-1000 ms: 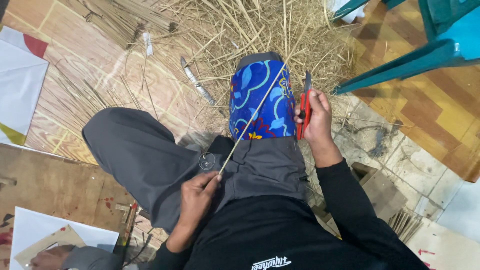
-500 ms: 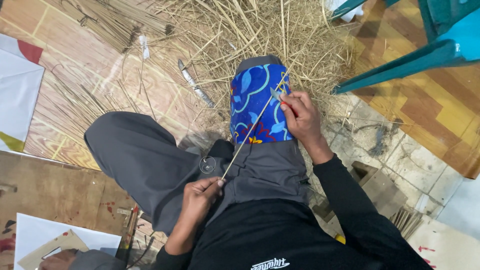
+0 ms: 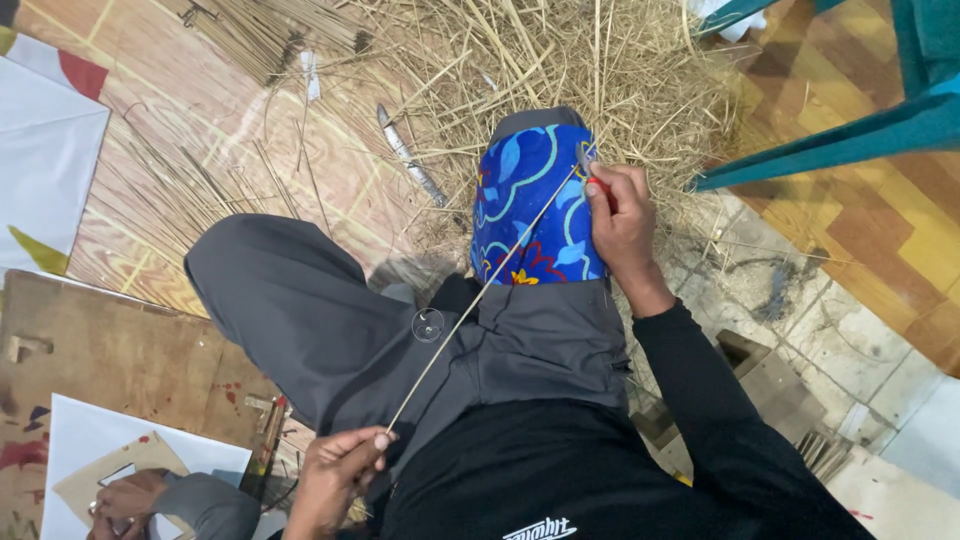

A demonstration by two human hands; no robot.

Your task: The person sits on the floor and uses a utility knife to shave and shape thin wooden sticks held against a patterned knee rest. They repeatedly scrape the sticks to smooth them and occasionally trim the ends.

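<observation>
Thin stick (image 3: 480, 300), pale and straight, was seen in the head view across the lap, from lower left to the upper middle of the frame. Its lower end was pinched by the left hand (image 3: 335, 475). The right hand (image 3: 620, 215) was closed around a red-handled blade (image 3: 592, 175) at the upper end, over blue patterned cloth (image 3: 530, 200). Shaving seemed in hand; a steady pull would be needed.
</observation>
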